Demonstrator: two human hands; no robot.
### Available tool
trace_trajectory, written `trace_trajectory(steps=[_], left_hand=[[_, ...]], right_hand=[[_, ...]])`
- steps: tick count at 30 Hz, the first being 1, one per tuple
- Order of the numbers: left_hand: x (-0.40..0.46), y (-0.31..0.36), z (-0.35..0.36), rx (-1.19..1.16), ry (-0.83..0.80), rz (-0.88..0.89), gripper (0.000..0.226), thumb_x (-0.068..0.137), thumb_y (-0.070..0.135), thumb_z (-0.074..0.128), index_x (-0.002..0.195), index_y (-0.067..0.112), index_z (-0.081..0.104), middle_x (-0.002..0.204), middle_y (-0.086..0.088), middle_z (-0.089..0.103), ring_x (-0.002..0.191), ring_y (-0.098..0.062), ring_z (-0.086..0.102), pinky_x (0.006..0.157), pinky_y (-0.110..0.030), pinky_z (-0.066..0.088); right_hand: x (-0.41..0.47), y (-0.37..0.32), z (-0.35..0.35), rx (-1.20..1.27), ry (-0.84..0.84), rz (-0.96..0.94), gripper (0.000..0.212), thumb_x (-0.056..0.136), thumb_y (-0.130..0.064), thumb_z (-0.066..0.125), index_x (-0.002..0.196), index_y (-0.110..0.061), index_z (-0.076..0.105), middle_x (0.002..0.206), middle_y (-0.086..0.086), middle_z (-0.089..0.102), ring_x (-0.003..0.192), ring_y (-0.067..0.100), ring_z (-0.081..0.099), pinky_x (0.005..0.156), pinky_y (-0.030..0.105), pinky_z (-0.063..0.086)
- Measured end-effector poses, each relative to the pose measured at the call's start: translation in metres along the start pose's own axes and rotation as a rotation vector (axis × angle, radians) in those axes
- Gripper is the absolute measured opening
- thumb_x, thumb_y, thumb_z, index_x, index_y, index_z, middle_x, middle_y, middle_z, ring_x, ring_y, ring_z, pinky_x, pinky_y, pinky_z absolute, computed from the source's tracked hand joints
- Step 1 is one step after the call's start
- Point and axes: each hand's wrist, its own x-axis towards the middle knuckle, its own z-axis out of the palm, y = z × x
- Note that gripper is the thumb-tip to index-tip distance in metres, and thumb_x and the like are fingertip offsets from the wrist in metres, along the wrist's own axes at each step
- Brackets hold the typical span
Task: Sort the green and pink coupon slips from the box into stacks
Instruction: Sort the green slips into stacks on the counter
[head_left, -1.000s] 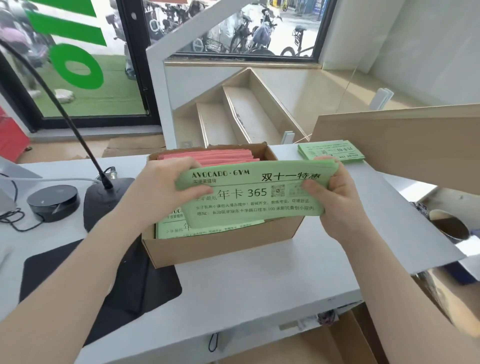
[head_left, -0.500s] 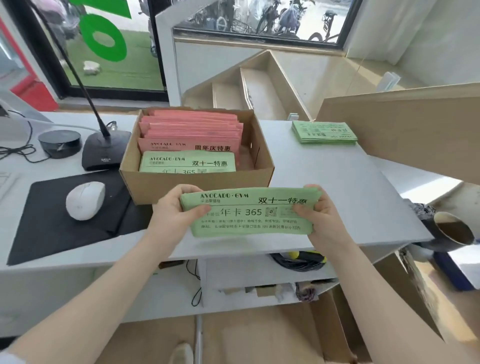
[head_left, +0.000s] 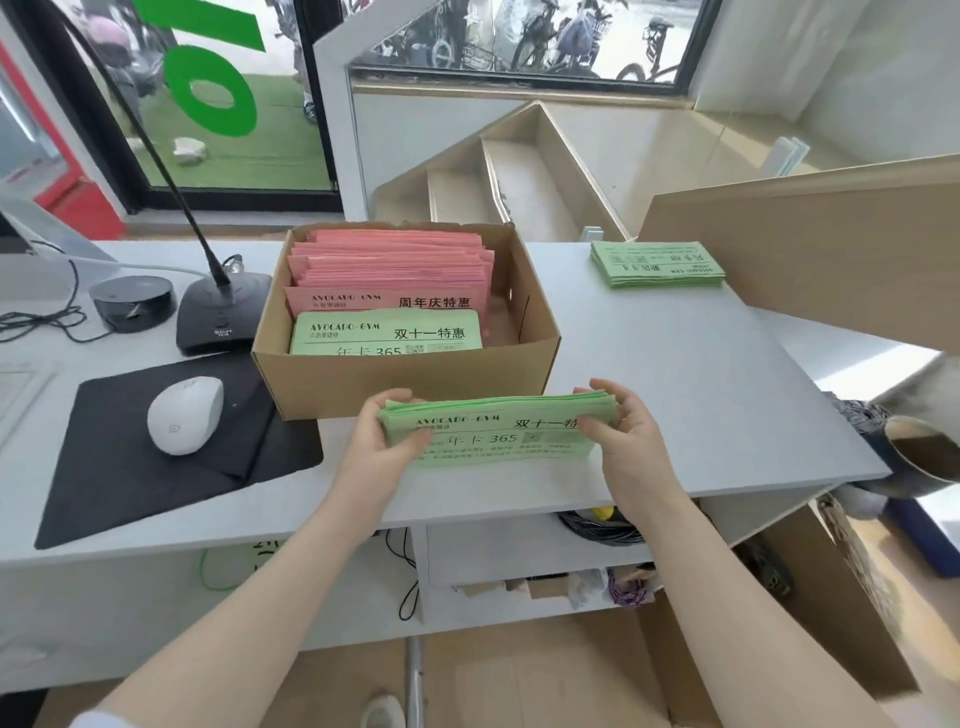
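A bundle of green coupon slips (head_left: 498, 428) lies low over the white counter just in front of the cardboard box (head_left: 405, 382). My left hand (head_left: 382, 436) grips its left end and my right hand (head_left: 621, 428) grips its right end. Inside the box stand several pink slips (head_left: 395, 265) at the back and more green slips (head_left: 384, 335) at the front. A separate stack of green slips (head_left: 657, 264) rests on the counter at the far right.
A white mouse (head_left: 185, 414) sits on a black mat (head_left: 104, 467) at the left. A gooseneck microphone base (head_left: 223, 317) and a round black device (head_left: 131, 302) stand behind it. A wooden panel (head_left: 810, 260) rises at the right; a cup (head_left: 922, 457) sits below the counter's right edge.
Both hands lifted the green bundle out of the box, brought it toward me and lowered it to the counter in front of the box.
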Motion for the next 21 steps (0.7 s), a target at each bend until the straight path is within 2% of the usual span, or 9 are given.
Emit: trace_trajectory(steps=[2, 4, 7, 11, 13, 15, 17, 19, 21], left_hand=[[0.004, 0.001, 0.001, -0.023, -0.003, 0.0, 0.026, 0.089, 0.004, 0.056, 0.103, 0.025, 0.05, 0.112, 0.0, 0.059, 0.098, -0.014, 0.058, 0.08, -0.023, 0.048], [0.007, 0.0, 0.003, -0.078, 0.01, -0.026, 0.015, 0.087, 0.029, 0.055, 0.101, 0.025, 0.053, 0.111, 0.003, 0.058, 0.099, -0.017, 0.056, 0.089, -0.035, 0.044], [0.011, -0.004, 0.006, -0.061, 0.073, -0.025, 0.029, 0.089, 0.048, 0.043, 0.099, 0.025, 0.058, 0.107, 0.001, 0.06, 0.105, -0.019, 0.055, 0.093, -0.039, 0.041], [0.018, -0.002, 0.008, -0.065, 0.111, 0.034, 0.027, 0.095, 0.038, 0.041, 0.089, 0.017, 0.057, 0.083, 0.007, 0.063, 0.073, 0.0, 0.06, 0.067, -0.018, 0.048], [0.023, -0.004, 0.003, -0.044, 0.045, 0.058, 0.021, 0.088, 0.04, 0.049, 0.092, 0.02, 0.053, 0.084, 0.006, 0.063, 0.071, 0.004, 0.061, 0.064, -0.013, 0.049], [0.028, -0.006, -0.007, 0.042, -0.061, 0.057, 0.023, 0.084, 0.032, 0.063, 0.102, 0.028, 0.048, 0.097, 0.007, 0.064, 0.084, 0.004, 0.063, 0.073, -0.015, 0.05], [0.031, -0.012, -0.017, 0.187, -0.138, 0.048, 0.04, 0.082, 0.016, 0.068, 0.106, 0.036, 0.044, 0.107, 0.014, 0.062, 0.097, 0.007, 0.059, 0.083, -0.016, 0.047], [0.034, -0.017, -0.023, 0.263, -0.164, 0.054, 0.043, 0.085, 0.009, 0.063, 0.105, 0.041, 0.042, 0.111, 0.017, 0.059, 0.1, 0.01, 0.056, 0.089, -0.02, 0.044], [0.034, -0.02, -0.026, 0.3, -0.17, 0.069, 0.04, 0.089, 0.007, 0.056, 0.105, 0.041, 0.042, 0.113, 0.017, 0.059, 0.105, 0.006, 0.055, 0.093, -0.024, 0.043]], right_hand=[[0.0, 0.0, 0.006, 0.08, -0.015, -0.006, 0.028, 0.09, 0.003, 0.045, 0.109, -0.016, 0.054, 0.101, 0.001, 0.061, 0.086, 0.01, 0.057, 0.069, 0.017, 0.046], [0.0, 0.001, 0.015, 0.124, 0.02, -0.009, 0.015, 0.093, -0.01, 0.046, 0.103, -0.017, 0.054, 0.096, -0.001, 0.06, 0.08, 0.008, 0.057, 0.067, 0.019, 0.046], [0.002, 0.005, 0.03, 0.063, 0.175, -0.011, 0.009, 0.091, -0.022, 0.056, 0.097, -0.018, 0.051, 0.089, -0.003, 0.054, 0.077, 0.01, 0.051, 0.066, 0.022, 0.041], [0.008, 0.006, 0.041, -0.033, 0.281, -0.048, 0.009, 0.092, -0.018, 0.056, 0.092, -0.019, 0.046, 0.084, -0.006, 0.05, 0.073, 0.007, 0.047, 0.059, 0.017, 0.038], [0.012, 0.006, 0.039, -0.084, 0.273, -0.062, 0.009, 0.093, -0.02, 0.054, 0.097, -0.02, 0.046, 0.088, -0.005, 0.047, 0.077, 0.008, 0.046, 0.061, 0.016, 0.038], [0.012, 0.007, 0.03, -0.119, 0.186, -0.075, 0.017, 0.093, -0.019, 0.054, 0.105, -0.027, 0.045, 0.097, -0.003, 0.048, 0.086, 0.01, 0.049, 0.07, 0.019, 0.041], [0.01, 0.011, 0.02, -0.162, 0.04, -0.074, 0.034, 0.09, -0.009, 0.057, 0.114, -0.028, 0.043, 0.106, -0.001, 0.055, 0.096, 0.01, 0.055, 0.077, 0.022, 0.048], [0.01, 0.013, 0.014, -0.265, -0.026, -0.07, 0.039, 0.088, 0.001, 0.056, 0.114, -0.027, 0.047, 0.109, 0.0, 0.06, 0.102, 0.014, 0.058, 0.082, 0.026, 0.05], [0.01, 0.012, 0.012, -0.344, 0.009, -0.105, 0.032, 0.088, 0.004, 0.053, 0.104, -0.024, 0.05, 0.1, -0.001, 0.061, 0.096, 0.015, 0.058, 0.082, 0.028, 0.05]])
